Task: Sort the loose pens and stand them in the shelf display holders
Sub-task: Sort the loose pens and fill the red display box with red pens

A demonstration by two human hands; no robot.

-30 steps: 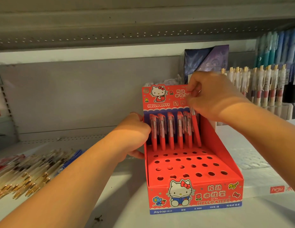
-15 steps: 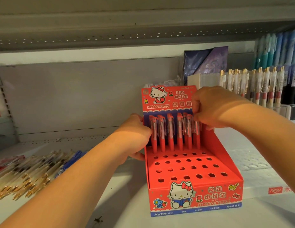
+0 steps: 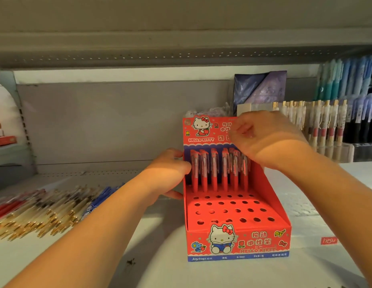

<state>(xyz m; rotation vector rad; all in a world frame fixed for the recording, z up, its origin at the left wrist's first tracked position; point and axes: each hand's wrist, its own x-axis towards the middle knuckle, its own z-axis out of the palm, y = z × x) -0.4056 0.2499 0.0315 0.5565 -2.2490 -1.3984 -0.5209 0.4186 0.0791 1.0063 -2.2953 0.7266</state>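
Note:
A red Hello Kitty display box [image 3: 239, 244] stands on the shelf, its stepped insert full of holes. Several red pens [image 3: 214, 173] stand upright in its back row. My left hand [image 3: 168, 169] grips the box's left wall, fingers over the edge beside the leftmost pen and thumb lower on the outside. My right hand [image 3: 268, 138] hovers blurred just above the rightmost pens, in front of the box's back card, fingers loose and nothing visible in them. A pile of loose pens [image 3: 46, 208], gold-tipped clear ones with some red and blue, lies on the shelf at the left.
White-and-gold pens [image 3: 318, 121] stand in a holder at the right, with blue and teal pens [image 3: 347, 77] behind them. A purple packet [image 3: 259, 90] leans against the back wall behind the box. The upper shelf [image 3: 181, 48] hangs low overhead.
My right hand lowered a red pen into the back row, let it go, and has now lifted up and slightly left. My left hand has kept its hold on the box wall.

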